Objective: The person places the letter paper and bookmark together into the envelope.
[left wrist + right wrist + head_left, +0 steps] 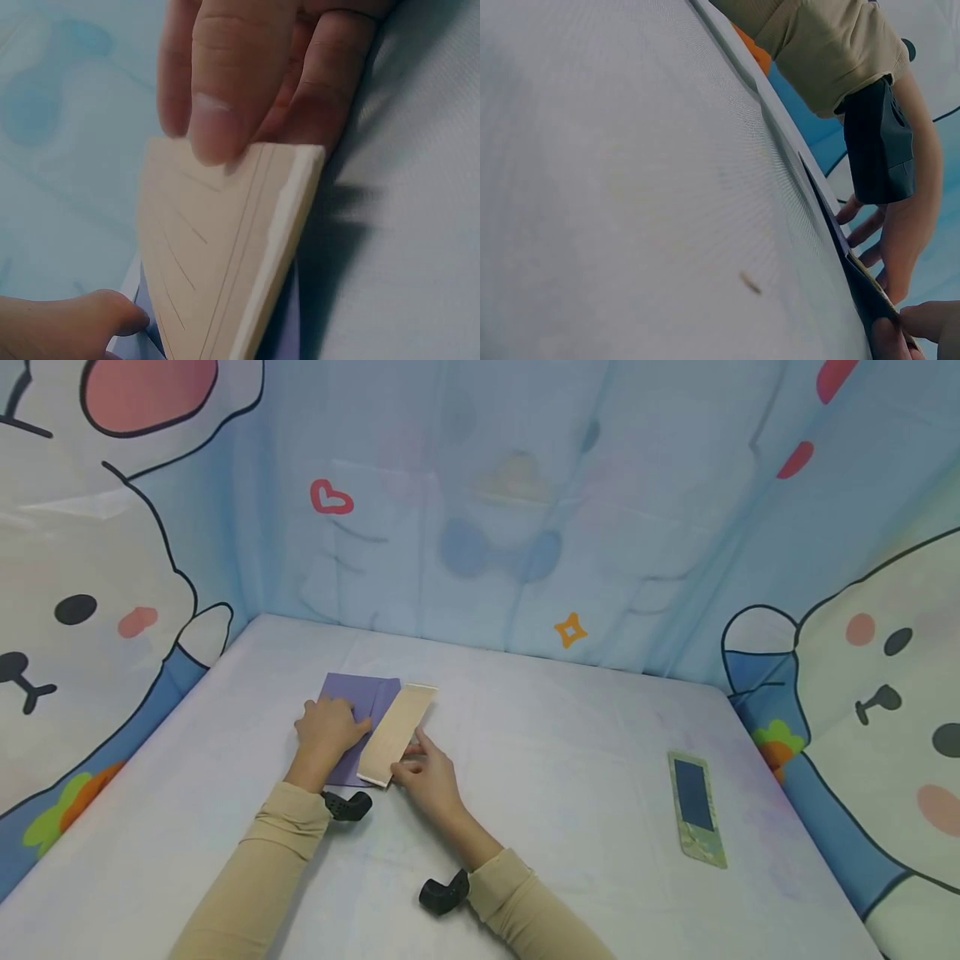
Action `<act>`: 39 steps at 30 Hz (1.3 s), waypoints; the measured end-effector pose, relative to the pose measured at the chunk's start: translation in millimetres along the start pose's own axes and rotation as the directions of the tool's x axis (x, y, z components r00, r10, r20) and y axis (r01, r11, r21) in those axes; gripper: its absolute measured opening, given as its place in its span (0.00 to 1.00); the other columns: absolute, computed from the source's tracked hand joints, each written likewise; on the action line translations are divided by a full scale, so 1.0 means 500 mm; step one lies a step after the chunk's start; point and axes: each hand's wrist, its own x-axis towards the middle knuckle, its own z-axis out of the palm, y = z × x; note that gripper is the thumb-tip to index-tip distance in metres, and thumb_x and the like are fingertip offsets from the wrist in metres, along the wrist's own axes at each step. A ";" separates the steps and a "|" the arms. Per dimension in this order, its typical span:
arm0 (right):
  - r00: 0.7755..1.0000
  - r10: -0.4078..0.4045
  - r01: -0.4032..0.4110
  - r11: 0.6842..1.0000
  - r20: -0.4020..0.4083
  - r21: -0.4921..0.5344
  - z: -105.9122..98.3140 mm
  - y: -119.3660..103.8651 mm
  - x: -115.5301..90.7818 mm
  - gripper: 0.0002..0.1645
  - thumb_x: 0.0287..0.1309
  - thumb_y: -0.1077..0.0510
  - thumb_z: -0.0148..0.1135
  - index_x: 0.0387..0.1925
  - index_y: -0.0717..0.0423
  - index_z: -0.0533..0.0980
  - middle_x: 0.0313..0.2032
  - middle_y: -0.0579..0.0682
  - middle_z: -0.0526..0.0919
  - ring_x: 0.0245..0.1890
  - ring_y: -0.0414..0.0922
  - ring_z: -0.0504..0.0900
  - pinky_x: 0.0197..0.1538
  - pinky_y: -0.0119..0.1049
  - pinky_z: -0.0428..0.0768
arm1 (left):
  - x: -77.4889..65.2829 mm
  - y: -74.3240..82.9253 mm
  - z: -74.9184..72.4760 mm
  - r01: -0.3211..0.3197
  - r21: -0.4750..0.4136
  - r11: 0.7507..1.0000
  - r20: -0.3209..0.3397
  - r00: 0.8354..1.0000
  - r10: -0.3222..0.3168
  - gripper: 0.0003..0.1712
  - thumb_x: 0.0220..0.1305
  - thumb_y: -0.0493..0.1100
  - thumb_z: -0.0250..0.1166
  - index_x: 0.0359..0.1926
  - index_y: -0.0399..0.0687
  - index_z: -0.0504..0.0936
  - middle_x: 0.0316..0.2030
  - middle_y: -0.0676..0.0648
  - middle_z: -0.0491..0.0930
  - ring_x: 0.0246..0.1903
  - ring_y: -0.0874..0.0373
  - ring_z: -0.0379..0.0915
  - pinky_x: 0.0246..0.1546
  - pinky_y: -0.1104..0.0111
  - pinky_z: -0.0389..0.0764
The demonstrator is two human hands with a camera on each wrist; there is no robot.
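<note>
A purple folder-like sheet (360, 687) lies on the table, partly covered by my left hand (328, 731). That hand rests on its left part, fingers spread and thumb (124, 313) stretched toward the cream pad. The long cream pad (397, 727) lies slanted over the purple sheet's right side. Thin printed lines and a thick pale edge show on it in the left wrist view. My right hand (433, 778) pinches the pad at its near right edge, thumb (217, 127) on top and fingers behind it. The pad's underside is hidden.
To the right on the white-covered table (555, 793) lies a green oblong card (697, 810) with a dark blue panel. A printed curtain (510, 510) stands along the back and sides. Black wrist devices (444, 893) hang at both cuffs.
</note>
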 end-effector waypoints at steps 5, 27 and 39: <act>1.000 0.002 -0.002 0.999 0.006 -0.037 0.001 -0.004 0.000 0.40 0.48 0.62 0.62 0.64 0.60 0.59 0.46 0.52 0.78 0.31 0.37 0.81 0.31 0.25 0.77 | 0.000 0.000 0.000 0.001 -0.002 1.000 -0.001 1.000 -0.001 0.30 0.54 0.60 0.56 0.51 0.45 0.77 0.51 0.35 0.72 0.50 0.36 0.63 0.41 0.42 0.69; 1.000 0.029 -0.029 0.996 -0.007 -0.089 0.008 -0.012 0.005 0.35 0.45 0.65 0.60 0.59 0.63 0.65 0.43 0.53 0.79 0.34 0.41 0.82 0.31 0.25 0.77 | 0.009 -0.010 -0.010 -0.017 0.006 1.000 0.047 0.999 0.017 0.32 0.56 0.61 0.52 0.57 0.47 0.73 0.55 0.36 0.71 0.50 0.36 0.64 0.41 0.45 0.71; 1.000 -0.022 0.023 0.989 0.002 -0.149 0.007 -0.013 0.003 0.28 0.47 0.64 0.59 0.54 0.59 0.72 0.41 0.51 0.80 0.32 0.38 0.79 0.30 0.23 0.75 | 0.008 -0.009 -0.009 -0.017 0.002 1.000 0.039 0.999 0.016 0.32 0.56 0.60 0.53 0.56 0.47 0.74 0.54 0.36 0.71 0.49 0.37 0.64 0.40 0.44 0.71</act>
